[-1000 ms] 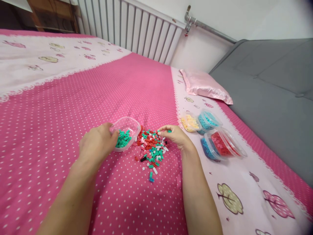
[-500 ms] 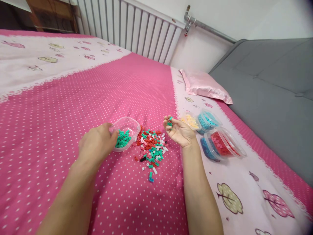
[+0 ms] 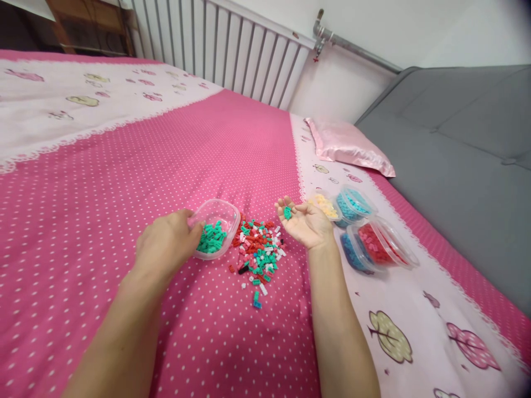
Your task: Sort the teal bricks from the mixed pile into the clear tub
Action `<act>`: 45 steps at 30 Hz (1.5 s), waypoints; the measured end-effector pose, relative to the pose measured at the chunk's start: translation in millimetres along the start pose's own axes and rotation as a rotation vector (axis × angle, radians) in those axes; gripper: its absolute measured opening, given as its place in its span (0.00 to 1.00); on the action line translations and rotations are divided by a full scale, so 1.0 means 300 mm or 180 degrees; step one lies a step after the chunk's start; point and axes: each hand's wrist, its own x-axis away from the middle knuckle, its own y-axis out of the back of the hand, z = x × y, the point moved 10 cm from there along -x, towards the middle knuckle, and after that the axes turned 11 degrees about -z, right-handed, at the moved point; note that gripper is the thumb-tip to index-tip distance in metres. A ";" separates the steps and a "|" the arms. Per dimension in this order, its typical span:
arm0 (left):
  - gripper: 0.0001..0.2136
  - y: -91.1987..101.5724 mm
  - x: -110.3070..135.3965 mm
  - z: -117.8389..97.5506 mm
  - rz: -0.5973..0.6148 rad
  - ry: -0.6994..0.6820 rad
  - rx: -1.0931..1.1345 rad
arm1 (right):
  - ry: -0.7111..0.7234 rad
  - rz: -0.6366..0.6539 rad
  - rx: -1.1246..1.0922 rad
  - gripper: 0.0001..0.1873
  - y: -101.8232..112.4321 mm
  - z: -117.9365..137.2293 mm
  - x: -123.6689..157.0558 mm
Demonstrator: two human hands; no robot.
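Note:
My left hand [image 3: 168, 246] grips the near rim of a clear plastic tub [image 3: 222, 214] that holds green bricks [image 3: 211, 237] and is tipped towards me. A heap of small green, red, white and pink bricks [image 3: 259, 249] lies on the pink dotted bedspread [image 3: 124, 182] just right of the tub. My right hand [image 3: 305, 221] is turned palm up beside the heap, fingers loosely spread, with a few green bricks [image 3: 287, 212] resting on the palm.
Right of my right hand stand clear tubs of yellow [image 3: 324, 205], light blue [image 3: 352, 204], red [image 3: 375, 243] and blue [image 3: 352, 251] bricks. A pink pillow [image 3: 348, 145] lies further back, a grey headboard [image 3: 456, 155] at right, a radiator [image 3: 224, 50] behind.
My right hand lifted off the heap with green bricks, turned palm up and spread its fingers. My left hand tipped the tub slightly and shifted it a little right.

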 end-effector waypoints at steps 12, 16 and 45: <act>0.26 -0.028 -0.004 -0.013 0.0156 -0.0161 -0.0014 | 0.0600 0.1229 0.0512 0.17 -0.313 -0.135 0.232; 0.25 -0.034 -0.004 -0.014 0.0213 -0.0151 -0.0040 | 0.1087 0.1393 0.0980 0.20 -0.340 -0.162 0.248; 0.15 0.069 0.159 -0.327 -0.0478 -0.1464 0.1964 | 0.3276 0.1576 0.4935 0.17 -0.232 -0.246 0.078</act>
